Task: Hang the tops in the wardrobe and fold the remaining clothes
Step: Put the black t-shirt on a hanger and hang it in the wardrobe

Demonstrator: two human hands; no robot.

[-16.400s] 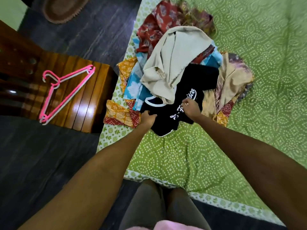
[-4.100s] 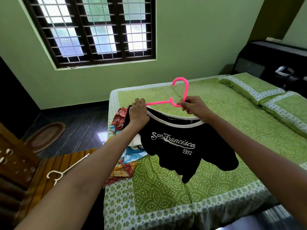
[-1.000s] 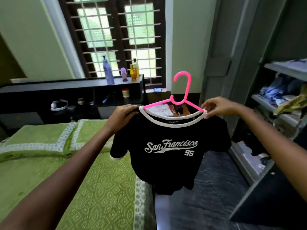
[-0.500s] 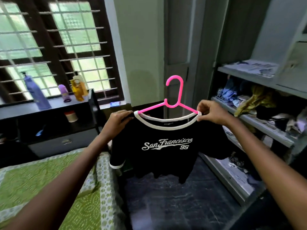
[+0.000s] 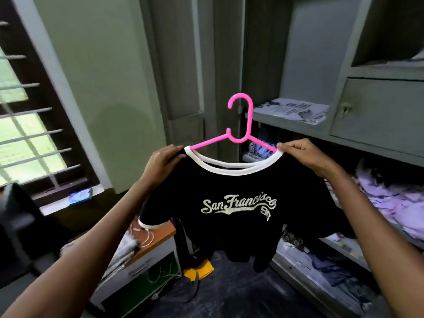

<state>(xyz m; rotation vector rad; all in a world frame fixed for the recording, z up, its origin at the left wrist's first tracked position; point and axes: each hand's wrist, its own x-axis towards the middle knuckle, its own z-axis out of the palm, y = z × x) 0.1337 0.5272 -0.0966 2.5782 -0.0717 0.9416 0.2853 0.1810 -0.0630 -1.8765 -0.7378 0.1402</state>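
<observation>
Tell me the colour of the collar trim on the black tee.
White, a band round the neckline of the black tee, clearest in the head view.

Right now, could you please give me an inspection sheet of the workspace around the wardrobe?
Surface: dark floor; no worktop in use.
Job's things: black San Francisco top on pink hanger, held up facing the open wardrobe; hook free, no rail seen.
Clutter: wardrobe shelves hold papers and heaped clothes; yellow cloth on the floor.
Grippers: left hand grips the top's left shoulder; right hand pinches the collar and hanger arm.
Cables: white cables on the low cabinet.
Surroundings: green wall, barred window.
</observation>
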